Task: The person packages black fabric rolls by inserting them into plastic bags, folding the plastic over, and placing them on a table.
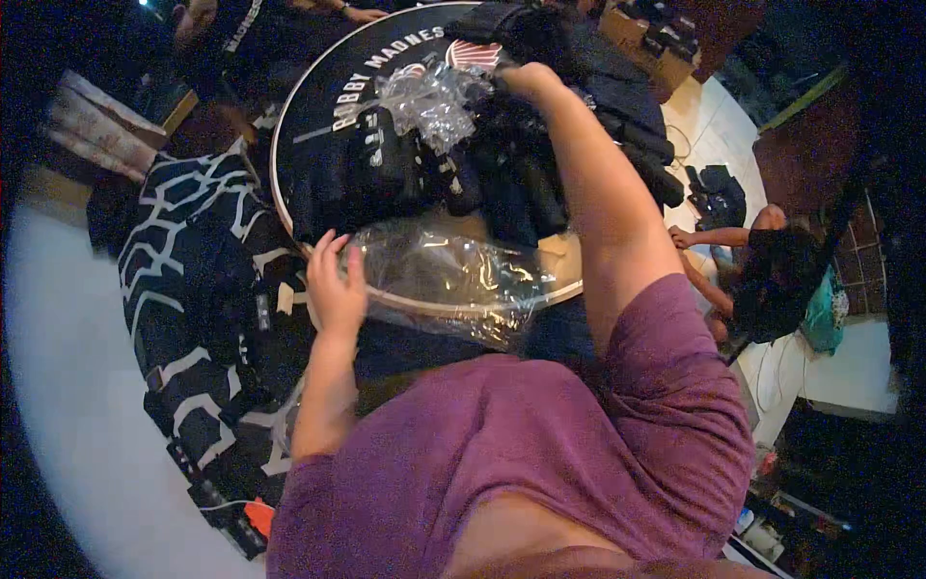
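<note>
My left hand point(336, 285) is at the near left rim of the round table, fingers spread. Its thumb side lies against the edge of a clear plastic bag point(434, 265), which is spread flat and hangs partly over the rim. My right arm stretches across the table, and my right hand point(531, 83) is bent down with its fingers closed at the dark pile; what they hold is hidden. Just left of it lies a crumpled heap of clear plastic point(429, 101). Several black folded bundles point(362, 169), some with small white marks, lie between my hands.
The round table point(309, 92) has a dark top with white lettering and a pale rim. A black and white patterned cloth point(198, 280) is at the left. At the right, another person point(776, 280) sits low near a black bundle point(716, 196). A cardboard box point(648, 43) stands beyond.
</note>
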Available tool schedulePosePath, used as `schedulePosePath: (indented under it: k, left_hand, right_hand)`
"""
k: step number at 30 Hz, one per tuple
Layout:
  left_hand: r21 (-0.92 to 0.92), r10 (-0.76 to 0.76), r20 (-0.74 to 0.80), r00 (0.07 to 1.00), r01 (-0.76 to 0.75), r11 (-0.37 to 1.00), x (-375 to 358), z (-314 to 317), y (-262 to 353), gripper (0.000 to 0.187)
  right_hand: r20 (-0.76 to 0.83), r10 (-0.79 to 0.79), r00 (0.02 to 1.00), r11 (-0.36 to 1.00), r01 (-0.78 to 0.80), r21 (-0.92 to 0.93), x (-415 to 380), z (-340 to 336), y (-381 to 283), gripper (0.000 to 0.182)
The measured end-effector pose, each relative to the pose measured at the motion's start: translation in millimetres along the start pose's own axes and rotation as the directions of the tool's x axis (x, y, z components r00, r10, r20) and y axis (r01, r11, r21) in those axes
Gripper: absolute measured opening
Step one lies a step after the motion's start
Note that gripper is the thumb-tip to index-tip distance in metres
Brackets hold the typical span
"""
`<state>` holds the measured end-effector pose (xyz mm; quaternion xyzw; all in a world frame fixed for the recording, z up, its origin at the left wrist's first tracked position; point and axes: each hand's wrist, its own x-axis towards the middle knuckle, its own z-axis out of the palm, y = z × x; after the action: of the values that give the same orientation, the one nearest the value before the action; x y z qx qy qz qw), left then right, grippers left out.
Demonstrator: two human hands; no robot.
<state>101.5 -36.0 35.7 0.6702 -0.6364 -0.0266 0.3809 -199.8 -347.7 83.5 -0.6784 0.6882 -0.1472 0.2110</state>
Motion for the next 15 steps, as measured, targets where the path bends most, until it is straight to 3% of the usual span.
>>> schedulePosePath:
  k: [1, 3, 5, 6, 8, 9, 10, 12, 14, 15]
  left_hand:
    - [-0.037, 0.034, 0.026, 0.999, -0.033, 0.999, -6, -5, 20, 0.029]
    - [-0.134, 0.227, 0.087, 0.97, -0.214, 0.968, -18, -6, 51, 0.03]
    - [-0.234, 0.376, 0.247, 0.893, -0.321, 0.918, -25, -2, 85, 0.044]
    - [-0.267, 0.408, 0.319, 0.856, -0.332, 0.905, -30, 1, 100, 0.049]
    - [-0.266, 0.487, 0.387, 0.783, -0.411, 0.872, -38, 10, 128, 0.071]
    - [-0.273, 0.491, 0.394, 0.777, -0.411, 0.87, -44, 15, 138, 0.071]
    - [-0.256, 0.506, 0.436, 0.744, -0.436, 0.863, -50, 19, 148, 0.076]
    - [-0.248, 0.525, 0.481, 0.702, -0.465, 0.85, -61, 28, 159, 0.082]
    - [-0.09, 0.502, 0.55, 0.667, -0.55, 0.83, -73, 42, 162, 0.086]
    - [-0.094, 0.508, 0.55, 0.663, -0.555, 0.826, -76, 47, 163, 0.086]
  right_hand:
    - [-0.154, 0.121, 0.981, 0.978, -0.092, 0.186, 36, 25, 28, 0.064]
    - [-0.221, 0.129, 0.967, 0.95, -0.056, 0.307, 1, 0, 27, 0.063]
    - [-0.121, 0.058, 0.991, 0.828, 0.019, 0.56, -34, -20, 39, 0.063]
    - [-0.167, 0.036, 0.985, 0.787, 0.075, 0.612, -73, -36, 31, 0.057]
    - [-0.07, 0.011, 0.998, 0.565, 0.051, 0.823, -114, -48, 49, 0.049]
    - [-0.024, -0.004, 1.0, 0.471, 0.023, 0.882, -137, -55, 60, 0.046]
    - [-0.026, 0.007, 1.0, 0.471, 0.02, 0.882, -162, -63, 69, 0.046]
    - [0.161, -0.067, 0.985, 0.368, -0.125, 0.921, -213, -77, 87, 0.047]
    - [0.003, -0.124, 0.992, 0.477, 0.056, 0.877, -246, -75, 128, 0.044]
    - [0.095, -0.135, 0.986, 0.503, -0.014, 0.864, -266, -77, 142, 0.049]
